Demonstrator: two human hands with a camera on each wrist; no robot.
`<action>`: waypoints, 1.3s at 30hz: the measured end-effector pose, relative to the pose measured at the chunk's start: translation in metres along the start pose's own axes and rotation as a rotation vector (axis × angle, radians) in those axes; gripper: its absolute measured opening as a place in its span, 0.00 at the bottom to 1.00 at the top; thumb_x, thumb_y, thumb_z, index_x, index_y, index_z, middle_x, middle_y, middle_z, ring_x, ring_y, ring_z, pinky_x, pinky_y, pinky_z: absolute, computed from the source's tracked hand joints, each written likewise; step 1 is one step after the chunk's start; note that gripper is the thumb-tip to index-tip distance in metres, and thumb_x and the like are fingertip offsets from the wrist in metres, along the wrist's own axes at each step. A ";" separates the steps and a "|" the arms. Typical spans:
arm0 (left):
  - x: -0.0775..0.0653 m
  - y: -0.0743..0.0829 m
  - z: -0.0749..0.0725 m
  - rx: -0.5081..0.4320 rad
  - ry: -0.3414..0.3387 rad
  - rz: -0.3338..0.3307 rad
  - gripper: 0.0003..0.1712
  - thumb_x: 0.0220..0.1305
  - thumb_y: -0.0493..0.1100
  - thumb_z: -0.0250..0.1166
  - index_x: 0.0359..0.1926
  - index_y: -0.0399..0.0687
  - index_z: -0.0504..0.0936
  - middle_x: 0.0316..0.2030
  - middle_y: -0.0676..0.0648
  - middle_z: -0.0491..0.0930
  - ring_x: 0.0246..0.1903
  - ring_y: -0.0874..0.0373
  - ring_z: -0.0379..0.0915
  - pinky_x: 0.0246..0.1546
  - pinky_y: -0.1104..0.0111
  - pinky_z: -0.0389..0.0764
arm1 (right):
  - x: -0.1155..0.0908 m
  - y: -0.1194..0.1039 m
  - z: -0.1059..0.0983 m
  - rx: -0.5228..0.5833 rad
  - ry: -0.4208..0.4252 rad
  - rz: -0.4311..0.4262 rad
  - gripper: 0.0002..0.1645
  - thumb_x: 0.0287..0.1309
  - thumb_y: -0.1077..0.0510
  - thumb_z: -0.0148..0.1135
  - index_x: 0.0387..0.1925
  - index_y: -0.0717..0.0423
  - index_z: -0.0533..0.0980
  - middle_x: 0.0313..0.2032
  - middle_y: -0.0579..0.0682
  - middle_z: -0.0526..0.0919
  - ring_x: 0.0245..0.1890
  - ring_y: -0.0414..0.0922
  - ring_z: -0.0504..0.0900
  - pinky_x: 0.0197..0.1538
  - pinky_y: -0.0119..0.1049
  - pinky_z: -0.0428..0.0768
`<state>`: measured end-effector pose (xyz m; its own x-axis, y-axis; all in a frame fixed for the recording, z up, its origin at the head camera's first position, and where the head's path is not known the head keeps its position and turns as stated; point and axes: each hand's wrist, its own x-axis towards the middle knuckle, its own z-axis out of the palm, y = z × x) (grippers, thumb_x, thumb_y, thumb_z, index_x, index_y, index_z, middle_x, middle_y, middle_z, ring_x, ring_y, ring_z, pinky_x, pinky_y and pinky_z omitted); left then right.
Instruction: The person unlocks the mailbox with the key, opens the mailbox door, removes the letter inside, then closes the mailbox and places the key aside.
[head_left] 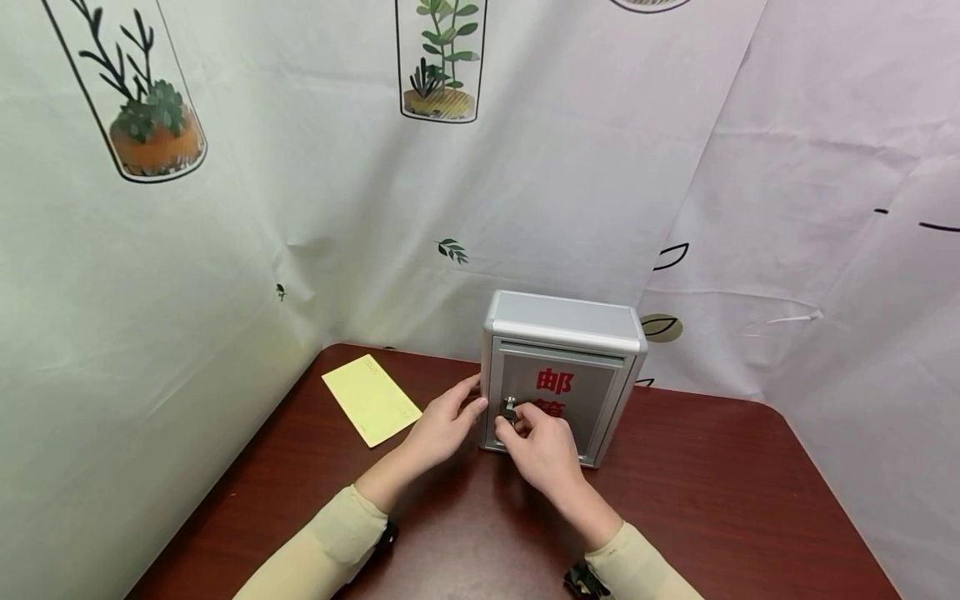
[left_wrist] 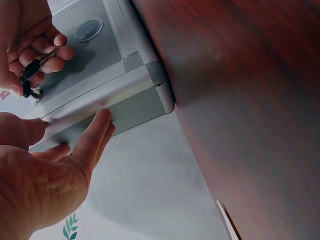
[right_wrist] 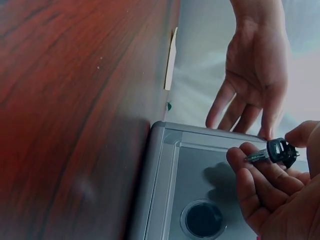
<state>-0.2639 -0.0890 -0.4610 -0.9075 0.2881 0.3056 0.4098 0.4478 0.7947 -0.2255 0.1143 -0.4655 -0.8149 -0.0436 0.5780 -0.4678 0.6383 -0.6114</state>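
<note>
A silver-grey metal mailbox [head_left: 566,317] with red Chinese characters stands upright on the table, its door facing me. My right hand [head_left: 546,446] is at the lock [head_left: 510,403] on the left of the door. Its thumb and fingers pinch a black-headed key [left_wrist: 31,69] there. A second key [right_wrist: 257,156] with a metal blade hangs over the curled fingers. My left hand [head_left: 442,423] rests on the mailbox's left side, fingers fairly straight and the thumb by the front edge. Low on the door is a round clear-rimmed window [right_wrist: 204,219].
A yellow envelope [head_left: 371,400] lies on the dark red wooden table [head_left: 720,483], left of the mailbox. Behind and at both sides hangs a white cloth [head_left: 570,167] printed with plants, close to the table's edges.
</note>
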 end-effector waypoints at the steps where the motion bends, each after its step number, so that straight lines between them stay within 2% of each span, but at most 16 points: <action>1: 0.000 0.000 0.000 0.004 0.001 -0.002 0.29 0.88 0.48 0.61 0.81 0.46 0.73 0.67 0.44 0.84 0.64 0.49 0.83 0.65 0.48 0.84 | 0.000 0.000 0.000 -0.004 -0.007 0.003 0.08 0.65 0.50 0.73 0.32 0.48 0.85 0.22 0.34 0.84 0.21 0.31 0.77 0.25 0.35 0.75; 8: 0.000 -0.001 0.000 0.014 0.005 -0.005 0.29 0.88 0.48 0.61 0.81 0.46 0.74 0.66 0.44 0.85 0.64 0.48 0.83 0.66 0.48 0.83 | -0.001 -0.011 -0.007 -0.020 -0.101 0.103 0.06 0.66 0.52 0.75 0.34 0.48 0.86 0.24 0.36 0.85 0.23 0.32 0.78 0.30 0.34 0.78; 15: 0.000 -0.001 0.001 -0.014 -0.005 -0.014 0.29 0.88 0.48 0.61 0.82 0.46 0.73 0.67 0.44 0.84 0.59 0.52 0.86 0.63 0.50 0.85 | -0.005 -0.018 -0.014 0.011 -0.148 0.139 0.05 0.68 0.52 0.75 0.38 0.48 0.87 0.25 0.35 0.85 0.24 0.32 0.78 0.32 0.33 0.78; 18: 0.000 0.000 0.001 -0.018 -0.006 -0.015 0.29 0.88 0.48 0.61 0.82 0.46 0.73 0.67 0.44 0.84 0.58 0.52 0.87 0.63 0.50 0.85 | -0.007 -0.020 -0.018 0.049 -0.170 0.153 0.05 0.70 0.52 0.73 0.39 0.48 0.88 0.26 0.35 0.86 0.25 0.33 0.79 0.33 0.34 0.79; 21: 0.000 -0.001 0.000 -0.015 -0.007 -0.014 0.29 0.87 0.48 0.61 0.82 0.46 0.74 0.67 0.44 0.84 0.59 0.51 0.86 0.64 0.49 0.84 | -0.009 -0.021 -0.023 0.119 -0.215 0.192 0.05 0.72 0.53 0.72 0.41 0.49 0.87 0.28 0.38 0.90 0.27 0.36 0.85 0.35 0.33 0.80; 25: -0.001 -0.002 0.000 0.009 -0.007 -0.008 0.29 0.87 0.49 0.62 0.81 0.46 0.74 0.67 0.44 0.84 0.65 0.48 0.83 0.69 0.46 0.80 | -0.013 -0.019 -0.030 0.218 -0.287 0.252 0.07 0.76 0.54 0.70 0.42 0.52 0.87 0.30 0.43 0.93 0.32 0.45 0.92 0.37 0.32 0.82; 29: -0.002 -0.002 0.000 0.025 -0.012 -0.009 0.30 0.87 0.51 0.62 0.81 0.46 0.74 0.68 0.44 0.84 0.70 0.46 0.79 0.71 0.44 0.77 | -0.017 -0.016 -0.037 0.264 -0.349 0.282 0.09 0.77 0.54 0.68 0.42 0.55 0.87 0.30 0.43 0.92 0.34 0.48 0.93 0.37 0.32 0.84; 36: -0.002 -0.002 0.000 0.059 -0.028 -0.026 0.31 0.86 0.52 0.64 0.79 0.41 0.75 0.70 0.41 0.82 0.72 0.44 0.77 0.73 0.44 0.76 | -0.027 -0.002 -0.047 0.342 -0.466 0.329 0.11 0.77 0.57 0.65 0.44 0.63 0.86 0.34 0.49 0.93 0.36 0.49 0.93 0.42 0.47 0.93; 39: -0.002 -0.002 0.000 0.072 -0.032 -0.027 0.31 0.85 0.52 0.64 0.78 0.41 0.75 0.70 0.41 0.82 0.72 0.44 0.77 0.73 0.44 0.75 | -0.032 0.005 -0.052 0.366 -0.508 0.347 0.13 0.78 0.57 0.65 0.43 0.65 0.86 0.35 0.51 0.93 0.37 0.49 0.93 0.43 0.46 0.93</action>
<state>-0.2627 -0.0905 -0.4635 -0.9153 0.3019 0.2667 0.3920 0.5149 0.7624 -0.1836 0.1586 -0.4589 -0.9545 -0.2941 0.0483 -0.1646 0.3850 -0.9081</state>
